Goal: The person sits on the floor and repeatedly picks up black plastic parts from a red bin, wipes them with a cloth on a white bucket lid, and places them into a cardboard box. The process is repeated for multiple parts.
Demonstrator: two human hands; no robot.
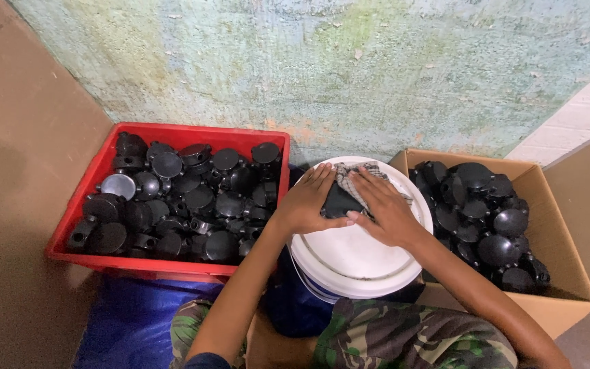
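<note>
On the white lid of a bucket [356, 263] lies a black round plastic part [339, 202]. My left hand [306, 201] grips that part from the left. My right hand [385, 208] presses a checked cloth [367, 179] against the part from the right. Both hands rest over the far half of the lid.
A red crate [93, 179] at the left holds several black round plastic parts [186, 198]. A cardboard box [561, 273] at the right holds more of them [486, 219]. Behind stands a worn greenish wall [322, 68]. Blue sheeting [131, 314] lies by my camouflage-clad knees [411, 338].
</note>
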